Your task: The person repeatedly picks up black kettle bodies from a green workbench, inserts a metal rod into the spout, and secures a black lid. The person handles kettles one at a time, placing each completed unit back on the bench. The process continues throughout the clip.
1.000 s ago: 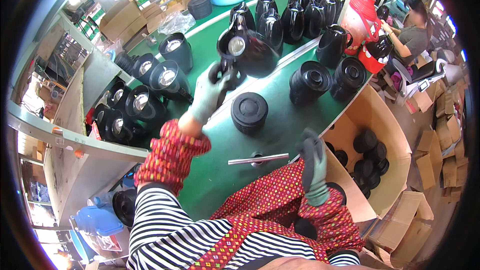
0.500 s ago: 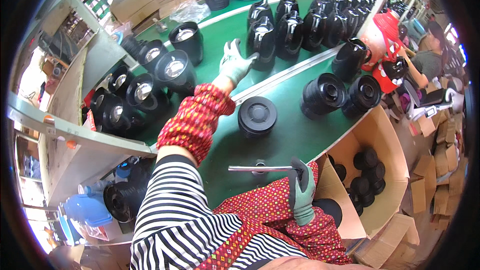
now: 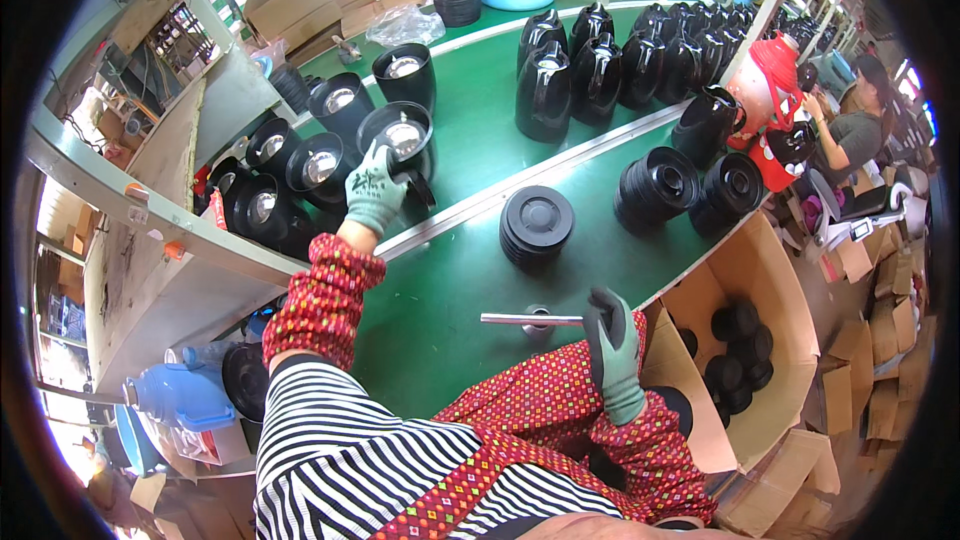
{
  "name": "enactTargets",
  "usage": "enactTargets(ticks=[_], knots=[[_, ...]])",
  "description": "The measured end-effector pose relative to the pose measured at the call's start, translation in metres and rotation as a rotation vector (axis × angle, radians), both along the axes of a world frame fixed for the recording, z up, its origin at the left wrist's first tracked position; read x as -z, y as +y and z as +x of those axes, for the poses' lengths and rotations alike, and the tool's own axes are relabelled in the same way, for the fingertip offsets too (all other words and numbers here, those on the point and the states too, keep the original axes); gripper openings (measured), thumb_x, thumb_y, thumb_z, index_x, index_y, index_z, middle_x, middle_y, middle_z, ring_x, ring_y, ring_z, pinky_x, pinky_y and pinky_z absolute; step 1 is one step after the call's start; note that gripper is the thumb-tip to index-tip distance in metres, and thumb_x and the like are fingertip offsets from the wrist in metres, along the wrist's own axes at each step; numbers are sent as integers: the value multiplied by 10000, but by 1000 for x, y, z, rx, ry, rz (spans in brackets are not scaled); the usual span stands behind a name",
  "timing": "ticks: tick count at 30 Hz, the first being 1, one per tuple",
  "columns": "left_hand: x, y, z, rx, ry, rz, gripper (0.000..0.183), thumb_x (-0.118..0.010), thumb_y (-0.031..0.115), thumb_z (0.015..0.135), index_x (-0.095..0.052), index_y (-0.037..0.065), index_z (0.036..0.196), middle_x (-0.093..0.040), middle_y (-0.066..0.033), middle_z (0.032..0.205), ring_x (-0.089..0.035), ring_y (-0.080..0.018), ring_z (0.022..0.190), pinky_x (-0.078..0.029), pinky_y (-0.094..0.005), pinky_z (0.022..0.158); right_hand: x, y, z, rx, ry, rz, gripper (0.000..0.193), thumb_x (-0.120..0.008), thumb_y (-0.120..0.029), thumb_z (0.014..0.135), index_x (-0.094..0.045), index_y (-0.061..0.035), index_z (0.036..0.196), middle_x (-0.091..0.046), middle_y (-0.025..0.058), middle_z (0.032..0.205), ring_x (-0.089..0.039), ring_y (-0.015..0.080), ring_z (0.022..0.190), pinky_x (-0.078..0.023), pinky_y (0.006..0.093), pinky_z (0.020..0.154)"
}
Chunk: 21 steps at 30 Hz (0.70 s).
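My left hand (image 3: 375, 192), in a grey-green work glove, is closed on the rim of an open-topped black jug (image 3: 425, 152) with a round silvery part inside. Several similar black jugs (image 3: 338, 105) stand around it. My right hand (image 3: 615, 355), also gloved, is low and near the bench edge. Its fingers are stretched upward and the thumb is apart. A straight metal rod (image 3: 520, 319) lies across a small round metal piece (image 3: 538, 328), its right end touching or just behind those fingers. Between my hands stands a stack of round black discs (image 3: 538, 225).
A metal rail (image 3: 480, 202) divides the green bench. Beyond it stand rows of glossy black jugs (image 3: 545, 100). More black parts (image 3: 655, 185) are stacked at right, beside a red-and-white jug (image 3: 765, 80). A carton (image 3: 790, 330) holds black pieces. Another person (image 3: 865, 115) works at far right.
My left hand has moved left and nearer, from beside the standing glossy jugs onto the open-topped jug's rim. My right hand stays near the rod's end. The whole view has shifted slightly.
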<state>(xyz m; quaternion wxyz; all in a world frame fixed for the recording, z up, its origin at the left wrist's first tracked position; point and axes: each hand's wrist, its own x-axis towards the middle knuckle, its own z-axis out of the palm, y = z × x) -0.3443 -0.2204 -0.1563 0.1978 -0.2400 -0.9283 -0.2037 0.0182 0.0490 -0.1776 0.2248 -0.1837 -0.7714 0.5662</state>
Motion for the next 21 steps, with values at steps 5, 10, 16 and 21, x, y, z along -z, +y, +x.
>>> enactTargets(ticks=[5,10,16,21], knots=[[-76,12,123,407,46,109,346,-894,59,703,-668,37,965,-656,-194,1416,-759,-317,830,-601,-379,698,-59,-14,-42,-208,-31,-56,705,-755,-265,992,-444,16,1558,-599,204,1388,-680,259,1102,-553,336,970],[-120,1,214,659,-69,-32,349,-907,103,690,-708,74,975,-666,-216,1404,-769,-303,780,-613,-367,675,-123,-39,-68,-366,-344,-733,943,-829,-588,861,-465,-16,1516,-685,101,1148,-715,175,934,-632,323,720],[-83,-23,222,757,-275,616,695,-711,-19,867,-476,9,1521,-459,-244,1597,-699,-204,866,-569,-320,806,-85,-27,-7,-457,-112,-858,566,-628,-367,1085,-536,29,1479,-685,107,1327,-694,207,1189,-583,336,1011],[52,-39,200,809,-982,1043,1113,-865,127,854,-148,69,1704,-280,-169,1727,-357,-325,1549,-376,-476,1239,-53,-21,36,-751,343,-972,472,-538,-57,1106,-480,-47,1574,-535,108,1572,-571,248,1391,-517,422,1121]])
